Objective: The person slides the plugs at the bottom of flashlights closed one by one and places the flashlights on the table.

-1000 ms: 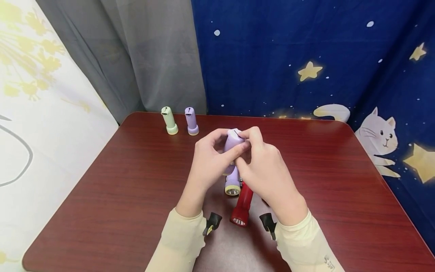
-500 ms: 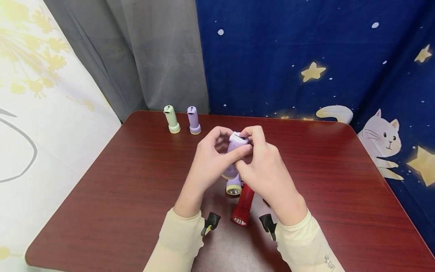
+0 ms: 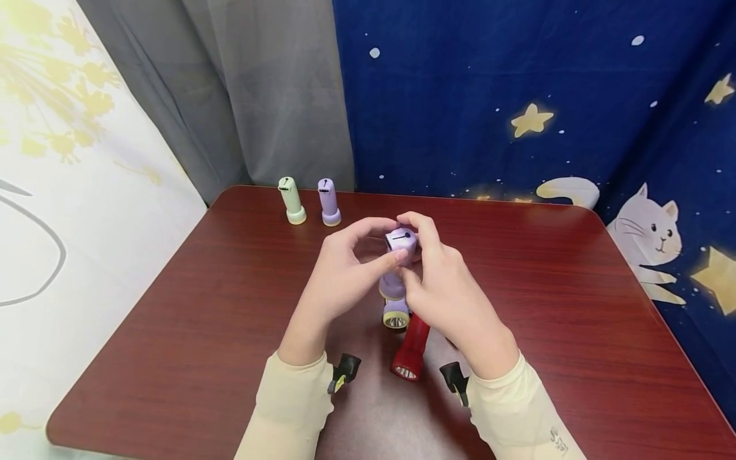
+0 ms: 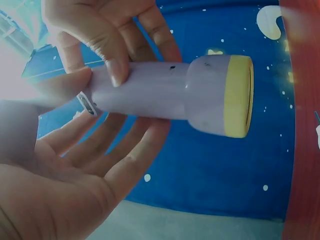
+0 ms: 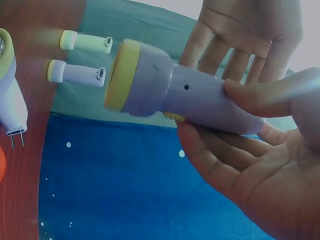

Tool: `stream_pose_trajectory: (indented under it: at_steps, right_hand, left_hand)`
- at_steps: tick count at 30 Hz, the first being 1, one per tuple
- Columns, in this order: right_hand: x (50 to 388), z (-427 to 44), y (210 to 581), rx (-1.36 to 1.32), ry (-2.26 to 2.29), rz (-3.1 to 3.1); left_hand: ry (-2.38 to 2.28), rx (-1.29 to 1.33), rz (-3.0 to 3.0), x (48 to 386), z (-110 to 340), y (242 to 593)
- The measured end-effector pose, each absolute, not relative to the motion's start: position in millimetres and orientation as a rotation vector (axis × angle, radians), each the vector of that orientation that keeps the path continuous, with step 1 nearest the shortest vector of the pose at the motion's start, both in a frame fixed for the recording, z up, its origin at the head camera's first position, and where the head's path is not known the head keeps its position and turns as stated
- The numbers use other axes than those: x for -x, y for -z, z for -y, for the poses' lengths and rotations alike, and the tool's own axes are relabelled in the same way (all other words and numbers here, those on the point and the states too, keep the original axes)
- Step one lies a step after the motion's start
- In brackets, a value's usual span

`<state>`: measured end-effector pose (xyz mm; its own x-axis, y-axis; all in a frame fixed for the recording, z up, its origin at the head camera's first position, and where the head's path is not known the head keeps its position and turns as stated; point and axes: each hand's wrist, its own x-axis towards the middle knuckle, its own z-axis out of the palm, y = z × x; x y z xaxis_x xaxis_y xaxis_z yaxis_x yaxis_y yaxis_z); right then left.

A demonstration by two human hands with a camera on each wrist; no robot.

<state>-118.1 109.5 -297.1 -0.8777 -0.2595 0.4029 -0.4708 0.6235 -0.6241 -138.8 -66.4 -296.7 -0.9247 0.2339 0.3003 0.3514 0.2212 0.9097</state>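
Both hands hold a purple flashlight (image 3: 392,285) with a yellow rim above the table, its slotted tail end up in the head view. My left hand (image 3: 351,268) has its thumb at the tail, and its fingers bend along the flashlight's side in the left wrist view. My right hand (image 3: 454,291) pinches the body between thumb and fingers, as the right wrist view shows. A small yellow switch (image 5: 174,116) shows near its head. Below lie another purple flashlight (image 3: 395,316), with two prongs out in the right wrist view, and a red flashlight (image 3: 413,351).
A green flashlight (image 3: 292,201) and a smaller-looking purple flashlight (image 3: 329,202) stand upright at the table's back left. The dark red table (image 3: 190,319) ends against grey and blue curtains (image 3: 431,96). Something dark red is mostly hidden under the right forearm.
The held flashlight has turned and tipped, so its slotted tail now faces the head camera. My left wrist has shifted slightly left. The flashlights on the table stay put.
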Motion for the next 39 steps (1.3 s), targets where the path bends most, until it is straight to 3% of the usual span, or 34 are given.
stream_pose_trajectory:
  at_steps: [18, 23, 39]
  right_hand:
    - [122, -120, 295, -0.546, -1.033, 2.742]
    - [124, -124, 297, -0.559, -1.028, 2.753]
    - [123, -131, 303, -0.472, -0.966, 3.044]
  left_hand:
    - [1.623, 0.572, 2.457, 142, 56, 298]
    - [1.375, 0.629, 2.558, 150, 56, 295]
    - [0.915, 0.365, 2.896, 267, 83, 260]
